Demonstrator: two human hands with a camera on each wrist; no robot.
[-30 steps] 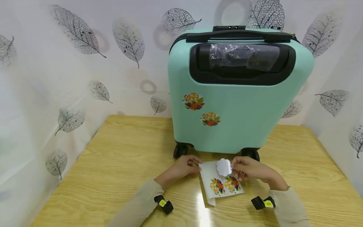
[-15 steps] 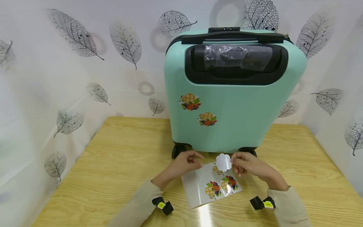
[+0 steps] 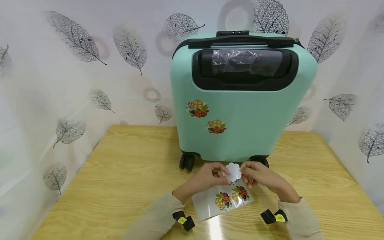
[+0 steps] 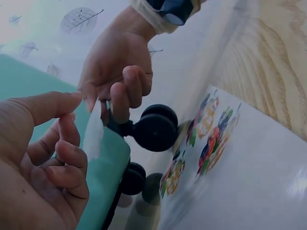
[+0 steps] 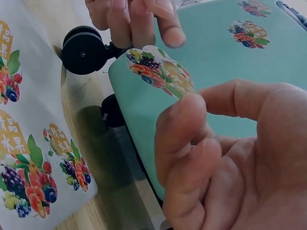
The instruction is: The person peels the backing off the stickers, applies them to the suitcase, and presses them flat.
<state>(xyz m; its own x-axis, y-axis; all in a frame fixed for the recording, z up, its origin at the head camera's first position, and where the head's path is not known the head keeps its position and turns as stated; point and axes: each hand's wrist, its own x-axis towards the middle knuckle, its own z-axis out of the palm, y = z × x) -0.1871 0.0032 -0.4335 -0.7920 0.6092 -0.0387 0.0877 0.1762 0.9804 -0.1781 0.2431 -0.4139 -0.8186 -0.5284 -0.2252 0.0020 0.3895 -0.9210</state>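
Observation:
My right hand (image 3: pixel 260 175) pinches the edge of a scalloped sticker (image 3: pixel 233 172) between thumb and forefinger. Its white back shows in the head view, while the right wrist view shows the printed fruit side of the sticker (image 5: pixel 160 72). Close to the sticker's other edge is my left hand (image 3: pixel 211 176), fingers loosely bent and holding nothing. Below both hands a glossy sticker sheet (image 3: pixel 204 204) lies on the table, bearing several fruit stickers and partly covered by the left hand. Behind stands a mint-green suitcase (image 3: pixel 249 116) with two fruit stickers on its front, an upper one (image 3: pixel 198 109) and a lower one (image 3: pixel 216 127).
The wooden table (image 3: pixel 135 156) reaches out on both sides of the suitcase. Black wheels (image 3: pixel 187 161) stand close behind the hands. A leaf-patterned wall covering (image 3: pixel 129 100) encloses the back and sides.
My left hand has let go of the sheet's edge and moved right, up to the sticker. The sheet has shifted left and flattened. The right hand keeps its pinch on the sticker.

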